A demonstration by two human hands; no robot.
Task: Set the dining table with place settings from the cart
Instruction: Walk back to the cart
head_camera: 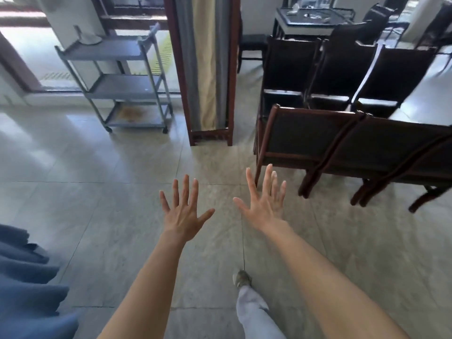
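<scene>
Left hand (183, 211) and right hand (265, 204): grip apart, fingers spread, holding nothing. Cart (110, 51) stands well apart from table (430, 99); one pale item (91, 39), blurred, sits on its top shelf. Risks: chairs (318, 135) crowd the table edge and may block reach; the carry over glossy floor (97, 192) invites a slip or drop.

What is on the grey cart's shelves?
The cart carries one pale plate-like item at the top shelf's far left corner, too blurred to identify. The bottom shelf shows a brownish patch. The raised rims could hide small flat pieces.
</scene>
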